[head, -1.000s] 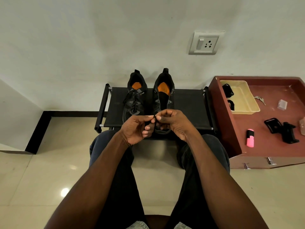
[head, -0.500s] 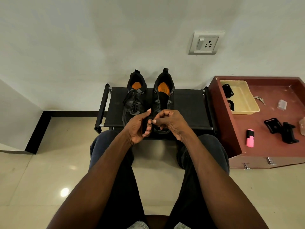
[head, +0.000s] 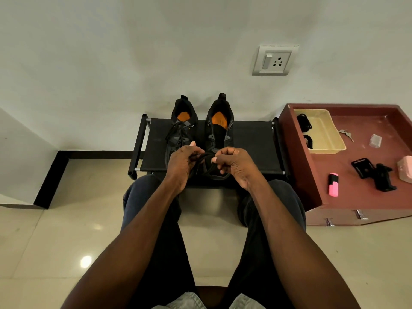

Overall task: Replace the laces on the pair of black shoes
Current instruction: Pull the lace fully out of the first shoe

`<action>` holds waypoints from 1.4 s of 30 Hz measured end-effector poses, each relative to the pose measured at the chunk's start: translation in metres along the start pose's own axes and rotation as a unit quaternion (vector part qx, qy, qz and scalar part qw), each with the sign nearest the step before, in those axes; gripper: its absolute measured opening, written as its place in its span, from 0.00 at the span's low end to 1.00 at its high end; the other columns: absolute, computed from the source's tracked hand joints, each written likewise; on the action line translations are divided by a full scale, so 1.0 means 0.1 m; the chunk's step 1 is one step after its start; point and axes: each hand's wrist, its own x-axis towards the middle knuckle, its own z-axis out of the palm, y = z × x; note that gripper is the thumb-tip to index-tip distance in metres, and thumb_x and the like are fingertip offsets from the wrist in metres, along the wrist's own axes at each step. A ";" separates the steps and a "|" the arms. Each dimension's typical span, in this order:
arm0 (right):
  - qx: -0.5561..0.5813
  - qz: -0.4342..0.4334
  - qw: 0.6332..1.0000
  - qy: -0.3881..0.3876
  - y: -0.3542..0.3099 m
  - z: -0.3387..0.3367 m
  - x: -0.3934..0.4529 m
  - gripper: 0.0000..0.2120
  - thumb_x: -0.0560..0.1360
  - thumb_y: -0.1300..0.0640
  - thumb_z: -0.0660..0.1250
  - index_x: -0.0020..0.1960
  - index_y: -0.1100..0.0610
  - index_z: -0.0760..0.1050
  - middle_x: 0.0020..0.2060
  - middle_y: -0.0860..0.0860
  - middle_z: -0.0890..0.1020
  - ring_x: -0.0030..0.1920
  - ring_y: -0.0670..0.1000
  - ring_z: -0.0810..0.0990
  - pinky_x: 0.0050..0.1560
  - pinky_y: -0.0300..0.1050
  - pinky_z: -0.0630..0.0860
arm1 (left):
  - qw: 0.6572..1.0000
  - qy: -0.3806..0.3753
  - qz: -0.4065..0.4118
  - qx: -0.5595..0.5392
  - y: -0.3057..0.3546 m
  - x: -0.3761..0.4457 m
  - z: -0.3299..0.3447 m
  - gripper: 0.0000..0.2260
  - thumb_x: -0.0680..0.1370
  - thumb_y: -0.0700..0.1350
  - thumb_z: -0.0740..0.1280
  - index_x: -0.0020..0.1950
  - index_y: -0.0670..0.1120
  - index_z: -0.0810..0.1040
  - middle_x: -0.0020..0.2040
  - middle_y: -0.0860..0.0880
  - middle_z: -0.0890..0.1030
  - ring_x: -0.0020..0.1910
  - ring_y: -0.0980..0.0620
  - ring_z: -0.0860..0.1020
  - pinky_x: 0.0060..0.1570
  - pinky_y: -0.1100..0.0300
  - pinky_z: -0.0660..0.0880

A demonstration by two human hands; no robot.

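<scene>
On the maroon desk point(head: 361, 175) at the right, a pale yellow tray point(head: 327, 139) sits at the far left corner. Dark cord-like things point(head: 304, 124) lie at its left end, too tangled and shadowed to name; the tray's left wall hides part of them. Beside the tray lie keys point(head: 346, 133) and a small clear box point(head: 375, 140). Nearer the front edge are a pink highlighter point(head: 333, 184) and a black clamp-like holder point(head: 374, 173). A pink object point(head: 406, 168) is cut off by the picture's right edge.

The two black shoes stand side by side on a low black shoe rack point(head: 252, 148) against the wall, heels to the wall. The left shoe point(head: 181, 128) is laced; the right shoe point(head: 219, 128) shows bare eyelets, its toe hidden behind the hands. The left hand point(head: 184, 162) and right hand point(head: 234, 163), both curled, pinch a black lace point(head: 208, 167) looping between them over the rack's front edge.
</scene>
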 end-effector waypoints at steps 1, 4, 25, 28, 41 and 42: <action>0.010 0.002 1.000 0.005 -0.01 -0.02 -0.01 0.07 0.70 0.69 0.74 0.39 0.60 0.79 0.32 0.53 0.79 0.32 0.49 0.76 0.32 0.41 0.73 | 0.999 0.019 0.023 0.031 0.00 -0.02 0.01 0.07 0.81 0.41 0.65 0.50 0.39 0.81 0.48 0.41 0.83 0.50 0.46 0.81 0.57 0.53 0.78; 0.050 -0.001 0.998 0.022 -0.09 -0.11 -0.08 0.07 0.71 0.69 0.73 0.40 0.59 0.79 0.34 0.54 0.81 0.34 0.49 0.79 0.34 0.41 0.76 | 0.986 0.074 0.103 0.105 0.01 -0.08 0.14 0.10 0.82 0.44 0.64 0.51 0.38 0.80 0.45 0.45 0.83 0.43 0.53 0.80 0.47 0.61 0.78; 0.250 -0.072 0.808 0.528 -0.86 -2.80 0.47 0.12 0.70 0.69 0.70 0.49 0.59 0.71 0.33 0.57 0.74 0.21 0.46 0.67 0.20 0.37 0.57 | 0.861 -0.097 0.258 0.429 -0.40 0.84 2.85 0.09 0.83 0.43 0.62 0.43 0.45 0.72 0.45 0.47 0.75 0.38 0.56 0.71 0.35 0.69 0.65; 0.285 -0.054 0.782 0.552 -0.81 -2.92 0.80 0.12 0.72 0.70 0.69 0.50 0.58 0.72 0.31 0.56 0.75 0.21 0.47 0.67 0.20 0.37 0.60 | 0.857 -0.123 0.240 0.438 -0.54 0.98 2.95 0.08 0.83 0.45 0.63 0.45 0.46 0.73 0.47 0.48 0.76 0.39 0.59 0.73 0.34 0.69 0.66; 0.216 0.018 0.739 0.638 -0.59 -3.01 1.55 0.14 0.78 0.72 0.57 0.61 0.70 0.74 0.38 0.63 0.84 0.25 0.54 0.80 0.24 0.44 0.76 | 0.864 -0.117 0.237 0.428 -0.75 1.31 2.99 0.09 0.83 0.45 0.63 0.44 0.44 0.75 0.43 0.50 0.75 0.37 0.58 0.74 0.37 0.78 0.69; 0.201 0.031 0.742 0.639 -0.59 -3.00 1.54 0.12 0.78 0.72 0.58 0.59 0.70 0.75 0.35 0.62 0.83 0.23 0.53 0.79 0.23 0.43 0.76 | 0.863 -0.115 0.240 0.430 -0.75 1.32 2.98 0.09 0.83 0.45 0.63 0.44 0.44 0.75 0.44 0.50 0.75 0.38 0.58 0.73 0.37 0.77 0.69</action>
